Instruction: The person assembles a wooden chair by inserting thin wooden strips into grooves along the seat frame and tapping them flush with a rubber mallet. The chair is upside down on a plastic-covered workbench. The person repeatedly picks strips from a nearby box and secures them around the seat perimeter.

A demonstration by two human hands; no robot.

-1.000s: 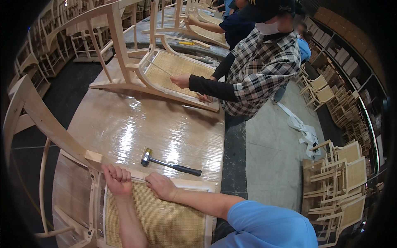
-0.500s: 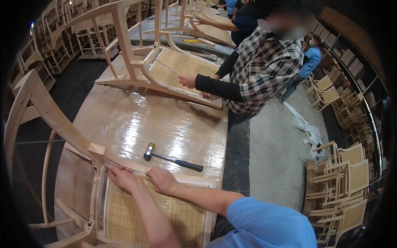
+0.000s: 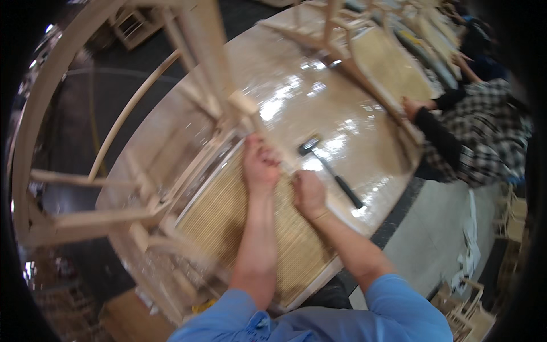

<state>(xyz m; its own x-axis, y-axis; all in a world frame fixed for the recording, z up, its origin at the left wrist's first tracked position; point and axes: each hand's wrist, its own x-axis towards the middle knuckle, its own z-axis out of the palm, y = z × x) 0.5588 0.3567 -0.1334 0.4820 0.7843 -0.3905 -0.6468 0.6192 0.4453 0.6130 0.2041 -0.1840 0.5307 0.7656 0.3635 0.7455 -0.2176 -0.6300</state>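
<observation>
Chair (image 3: 208, 48) lying on bench (image 3: 370, 134), woven panel (image 3: 216, 211) facing up, likely leaving its edge reachable. Left hand (image 3: 262, 162) clenching at panel's far corner, contents hidden; right hand (image 3: 309, 192) resting curled on far rail (image 3: 286, 166), grip unclear, probably steadying. Hammer (image 3: 332, 171) lying beyond, pointing toward bench's right edge. Glossy bench reflecting light; co-worker (image 3: 478, 134) standing at right edge.
</observation>
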